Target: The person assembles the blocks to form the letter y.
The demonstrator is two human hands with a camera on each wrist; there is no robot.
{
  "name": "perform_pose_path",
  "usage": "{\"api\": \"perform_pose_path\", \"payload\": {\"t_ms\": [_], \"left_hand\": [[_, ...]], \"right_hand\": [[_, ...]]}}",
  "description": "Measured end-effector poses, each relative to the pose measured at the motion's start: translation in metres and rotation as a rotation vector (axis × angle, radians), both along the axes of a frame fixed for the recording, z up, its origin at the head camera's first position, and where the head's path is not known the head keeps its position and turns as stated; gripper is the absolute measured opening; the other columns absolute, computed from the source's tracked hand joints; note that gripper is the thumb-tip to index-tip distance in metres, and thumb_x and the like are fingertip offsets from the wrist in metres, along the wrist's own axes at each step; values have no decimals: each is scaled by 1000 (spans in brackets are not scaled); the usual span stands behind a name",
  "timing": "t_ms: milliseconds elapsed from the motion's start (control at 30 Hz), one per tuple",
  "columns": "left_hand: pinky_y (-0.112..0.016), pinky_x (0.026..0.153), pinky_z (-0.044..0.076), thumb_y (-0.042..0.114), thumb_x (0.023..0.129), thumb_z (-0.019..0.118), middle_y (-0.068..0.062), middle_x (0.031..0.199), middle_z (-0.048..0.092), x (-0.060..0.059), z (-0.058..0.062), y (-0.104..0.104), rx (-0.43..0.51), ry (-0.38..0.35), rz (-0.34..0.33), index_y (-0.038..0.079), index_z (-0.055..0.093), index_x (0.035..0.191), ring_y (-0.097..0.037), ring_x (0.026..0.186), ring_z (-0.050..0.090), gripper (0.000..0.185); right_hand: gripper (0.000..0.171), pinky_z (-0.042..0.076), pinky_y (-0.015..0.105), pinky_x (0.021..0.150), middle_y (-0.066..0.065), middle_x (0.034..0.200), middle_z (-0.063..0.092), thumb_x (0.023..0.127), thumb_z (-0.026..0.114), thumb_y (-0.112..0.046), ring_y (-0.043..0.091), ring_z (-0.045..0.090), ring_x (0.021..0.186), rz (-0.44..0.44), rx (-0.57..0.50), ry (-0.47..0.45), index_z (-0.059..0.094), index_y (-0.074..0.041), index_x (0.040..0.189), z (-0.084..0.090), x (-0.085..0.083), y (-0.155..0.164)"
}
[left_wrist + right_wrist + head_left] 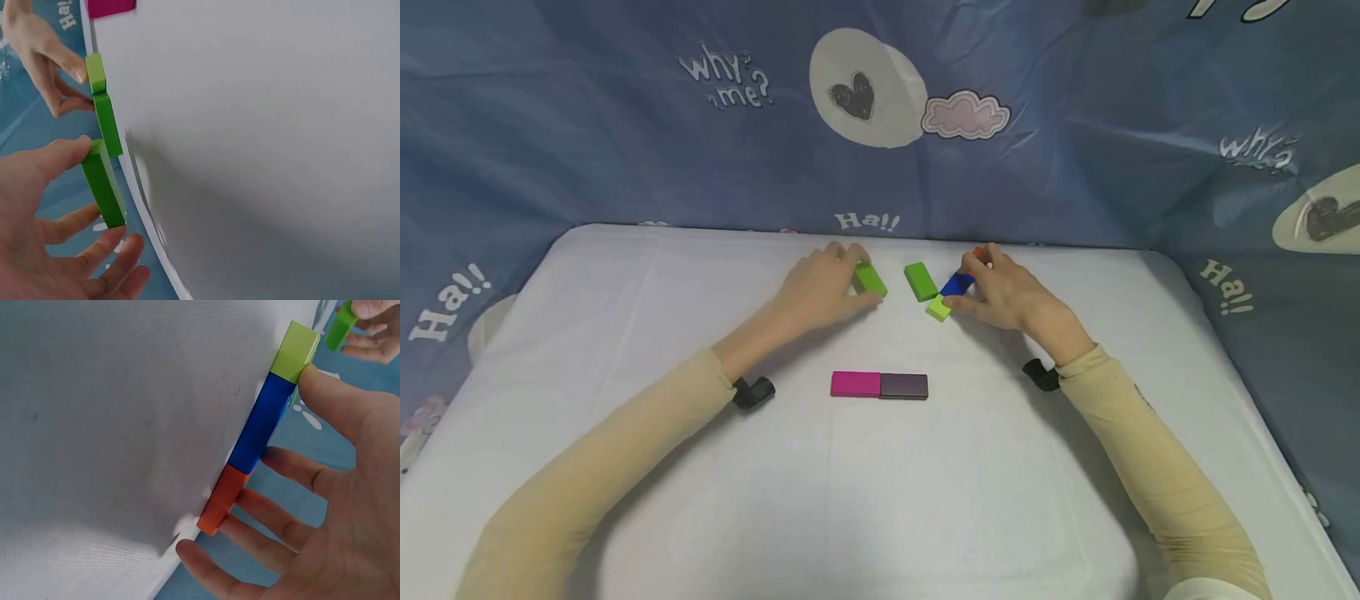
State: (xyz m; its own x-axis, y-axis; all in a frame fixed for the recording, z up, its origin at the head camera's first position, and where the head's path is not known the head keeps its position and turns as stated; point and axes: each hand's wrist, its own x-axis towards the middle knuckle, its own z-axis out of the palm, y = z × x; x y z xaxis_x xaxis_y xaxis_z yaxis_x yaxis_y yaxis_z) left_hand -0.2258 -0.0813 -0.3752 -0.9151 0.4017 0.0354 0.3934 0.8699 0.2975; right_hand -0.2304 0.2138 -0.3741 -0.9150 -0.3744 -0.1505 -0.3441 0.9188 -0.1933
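**Both hands working the far row of blocks**

While the left hand [823, 283] is pinching a green block [870, 279] between thumb and fingers at about eleven o'clock on the worktop [625, 350], that block is standing on its edge, with the thumb on one end and the fingers curled beneath, as the left wrist view is showing. Just beside it, toward twelve o'clock, a second green block [920, 281] is lying apart from the first and free of either hand. Nearer the person, toward six o'clock from these, a pink block [855, 384] and a dark brown block [904, 387] are lying end to end, touching, with no hand near them.

Farther right, at about one o'clock, the right hand [1011, 292] is grasping a short line of three blocks: a light green block [938, 309] under the thumb tip, a blue block [957, 285] in the middle and a red block [977, 252] at the far end, with the fingers spreading along the far side.

Judging by this, the step in hand is gathering and lining up the far pieces. Any next move is calling for a steady pinch on the upright block and even pressure along the three-block line, which looks ready to buckle at its joints.
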Motion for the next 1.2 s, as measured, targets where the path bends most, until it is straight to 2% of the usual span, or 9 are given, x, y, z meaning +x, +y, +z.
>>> {"api": "perform_pose_path", "payload": {"t_ms": [200, 433, 567, 667, 800, 967, 1200], "left_hand": [[-53, 95, 53, 57, 90, 68, -21, 132, 61, -13, -6, 6, 19, 7, 5, 14, 56, 135, -40, 113, 64, 63], [-50, 88, 54, 55, 91, 67, -19, 124, 62, -26, -7, 15, 40, 22, 13, 15, 57, 133, -36, 104, 64, 59], [-53, 93, 54, 56, 92, 66, -20, 129, 62, -33, -5, 20, 27, 39, 11, 14, 55, 137, -39, 110, 64, 62], [-54, 98, 54, 56, 92, 66, -21, 138, 59, -38, -5, 26, 43, 41, 2, 12, 53, 141, -41, 121, 61, 67], [-52, 96, 55, 55, 93, 66, -19, 143, 56, -44, -5, 34, 73, 32, -2, 12, 52, 143, -39, 126, 59, 67], [-46, 85, 56, 53, 92, 68, -15, 125, 63, -54, -4, 41, 100, 49, 4, 16, 58, 130, -32, 107, 64, 54], [-44, 89, 53, 52, 91, 70, -12, 117, 65, -65, -6, 45, 103, 26, -17, 13, 61, 125, -28, 105, 62, 52]], "right_hand": [[55, 52, 47, 88, 15, 141, 43, 94, 61, -60, 33, 59, 101, -12, 11, -14, 49, -20, 130, -5, 3, 1], [55, 52, 49, 90, 15, 141, 43, 94, 62, -59, 34, 60, 102, -11, 9, 3, 50, -19, 129, -3, 2, 3], [56, 51, 50, 93, 16, 142, 43, 94, 61, -60, 35, 60, 105, -4, 5, -1, 50, -19, 130, -1, 0, 2], [56, 52, 50, 93, 16, 142, 43, 94, 61, -61, 35, 60, 106, -3, 7, 1, 49, -19, 130, -1, 0, 2], [56, 52, 50, 92, 16, 142, 43, 94, 61, -61, 35, 60, 105, -6, 11, 4, 49, -19, 130, -1, 0, 2], [56, 52, 49, 91, 16, 141, 43, 94, 61, -61, 34, 60, 104, 0, 4, 10, 50, -20, 130, -2, -1, 0], [56, 53, 48, 87, 16, 139, 44, 94, 60, -62, 33, 60, 98, -2, 20, 7, 48, -21, 131, -2, -1, 0]]}}
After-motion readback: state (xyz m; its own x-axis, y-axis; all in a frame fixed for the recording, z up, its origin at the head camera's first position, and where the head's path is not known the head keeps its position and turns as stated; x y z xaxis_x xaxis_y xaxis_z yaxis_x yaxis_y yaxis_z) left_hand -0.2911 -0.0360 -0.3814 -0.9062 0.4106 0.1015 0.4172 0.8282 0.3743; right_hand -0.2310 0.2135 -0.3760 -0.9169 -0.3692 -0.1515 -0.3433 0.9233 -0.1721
